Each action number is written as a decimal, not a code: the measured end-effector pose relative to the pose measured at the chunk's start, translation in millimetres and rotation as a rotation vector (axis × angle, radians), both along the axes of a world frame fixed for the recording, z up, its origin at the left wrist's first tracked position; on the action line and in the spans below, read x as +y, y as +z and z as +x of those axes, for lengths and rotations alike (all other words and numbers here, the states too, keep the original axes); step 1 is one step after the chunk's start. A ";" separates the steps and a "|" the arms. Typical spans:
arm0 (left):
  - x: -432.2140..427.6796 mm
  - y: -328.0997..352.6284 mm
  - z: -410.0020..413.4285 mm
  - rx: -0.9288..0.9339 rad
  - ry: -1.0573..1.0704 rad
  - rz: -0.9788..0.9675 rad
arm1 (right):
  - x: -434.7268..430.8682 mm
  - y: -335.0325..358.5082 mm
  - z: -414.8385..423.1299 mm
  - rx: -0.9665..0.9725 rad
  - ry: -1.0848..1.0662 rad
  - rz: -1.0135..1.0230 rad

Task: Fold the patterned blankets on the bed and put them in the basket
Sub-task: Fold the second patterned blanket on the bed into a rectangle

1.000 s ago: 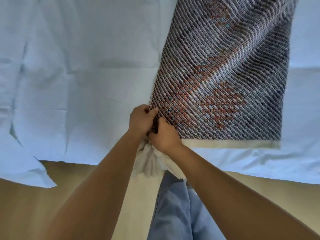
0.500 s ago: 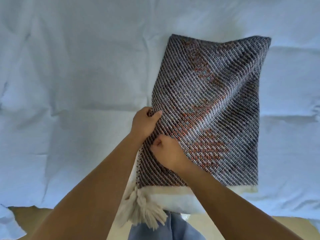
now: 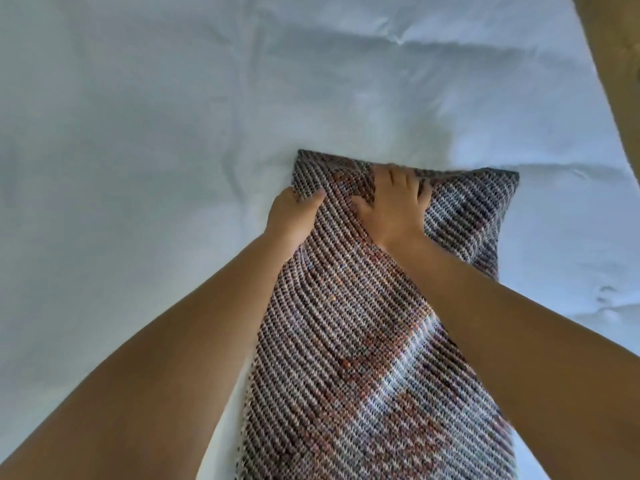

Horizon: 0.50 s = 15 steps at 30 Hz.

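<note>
A view looking down from a person's head onto a bed (image 3: 156, 133) covered with a smooth, pale white sheet that shows a few soft creases. On the sheet lies a folded woven blanket (image 3: 346, 323) with a fine diagonal weave in dark grey, white and rust-orange. It forms a long strip running from the bottom edge of the view up to just past the middle. Its far end has two squared corners and lies flat on the sheet.

Two bare forearms reach in from the bottom corners. The left hand (image 3: 292, 216) grips the blanket's left edge, just below the far left corner. Its thumb (image 3: 313, 199) lies on top of the weave, and its fingers are tucked out of sight under the edge. The right hand (image 3: 394, 202) rests palm down on the blanket near the far edge, between the two corners. Its fingers (image 3: 391, 174) are straight and spread wide, pressing on the cloth and holding nothing. The right forearm crosses over the blanket's right side and hides part of it.

A strip of tan floor (image 3: 616, 64) shows beyond the bed's edge in the upper right corner.
</note>
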<state>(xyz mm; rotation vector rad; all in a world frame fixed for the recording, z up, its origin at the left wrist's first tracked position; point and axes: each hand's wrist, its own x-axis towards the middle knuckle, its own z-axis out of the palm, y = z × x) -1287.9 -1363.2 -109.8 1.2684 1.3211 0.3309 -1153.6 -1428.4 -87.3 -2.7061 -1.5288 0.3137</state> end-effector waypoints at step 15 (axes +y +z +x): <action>45.0 -36.0 41.9 0.178 0.061 0.198 | 63.0 -47.6 50.3 -0.106 -0.042 -0.036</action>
